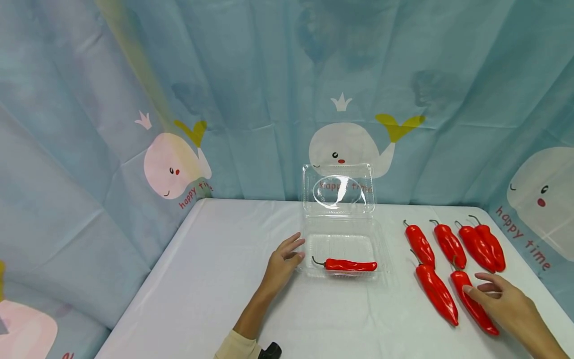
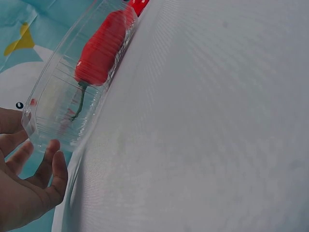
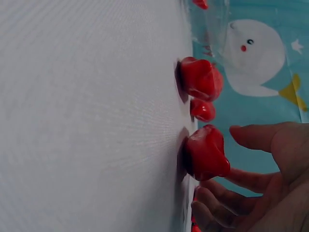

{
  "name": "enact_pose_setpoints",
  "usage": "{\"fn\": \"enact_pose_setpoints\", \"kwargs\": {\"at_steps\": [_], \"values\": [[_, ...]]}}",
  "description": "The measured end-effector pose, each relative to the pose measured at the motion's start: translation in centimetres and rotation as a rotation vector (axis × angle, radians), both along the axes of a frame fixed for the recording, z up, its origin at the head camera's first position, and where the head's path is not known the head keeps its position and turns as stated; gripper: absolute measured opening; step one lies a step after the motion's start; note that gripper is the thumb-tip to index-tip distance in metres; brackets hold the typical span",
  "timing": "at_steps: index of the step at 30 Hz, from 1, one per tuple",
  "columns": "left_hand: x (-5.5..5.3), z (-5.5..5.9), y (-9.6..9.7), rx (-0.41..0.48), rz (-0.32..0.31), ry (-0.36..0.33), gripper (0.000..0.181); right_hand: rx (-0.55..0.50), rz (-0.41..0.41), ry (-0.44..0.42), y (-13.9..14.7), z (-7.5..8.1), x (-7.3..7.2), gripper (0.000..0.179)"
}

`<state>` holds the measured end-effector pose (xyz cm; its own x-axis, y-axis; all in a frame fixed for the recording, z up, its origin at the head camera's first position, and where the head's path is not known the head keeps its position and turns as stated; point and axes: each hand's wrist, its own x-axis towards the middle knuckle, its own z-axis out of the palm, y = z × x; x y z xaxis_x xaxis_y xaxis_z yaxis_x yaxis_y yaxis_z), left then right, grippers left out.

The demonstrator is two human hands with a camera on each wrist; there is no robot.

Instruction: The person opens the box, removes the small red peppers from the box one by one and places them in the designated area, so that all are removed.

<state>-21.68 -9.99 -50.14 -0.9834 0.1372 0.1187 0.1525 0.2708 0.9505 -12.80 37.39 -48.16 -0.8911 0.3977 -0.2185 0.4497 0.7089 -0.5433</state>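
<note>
A clear hinged plastic box [image 1: 341, 244] stands on the table with its lid raised. Along its front side lies one red pepper [image 1: 351, 265], its stem to the left. My left hand [image 1: 282, 263] is at the box's left wall, fingers loosely bent; whether they touch it I cannot tell. Over a red pepper [image 1: 471, 299] at the front right hovers my right hand [image 1: 508, 301]. In the right wrist view, thumb and fingers spread to either side of that pepper [image 3: 207, 152], with a gap between thumb and pepper.
Several more red peppers lie right of the box, among them a pepper [image 1: 437, 294] beside the right hand's one and a pair [image 1: 482, 247] at the back. A white cloth covers the table [image 1: 215, 259]. Behind hangs a blue whale-print curtain [image 1: 260, 99].
</note>
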Motion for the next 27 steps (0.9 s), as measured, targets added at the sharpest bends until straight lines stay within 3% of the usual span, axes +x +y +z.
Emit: {"fn": "enact_pose_setpoints", "kwargs": {"at_steps": [11,27], "values": [[0.0,0.0,0.0,-0.004,0.004,0.001,0.042,-0.013,-0.055,0.062,-0.6,1.1,-0.2,0.078],[0.1,0.0,0.0,0.002,-0.001,0.001,0.042,0.002,-0.005,0.255,-2.2,2.8,-0.3,0.076]]}}
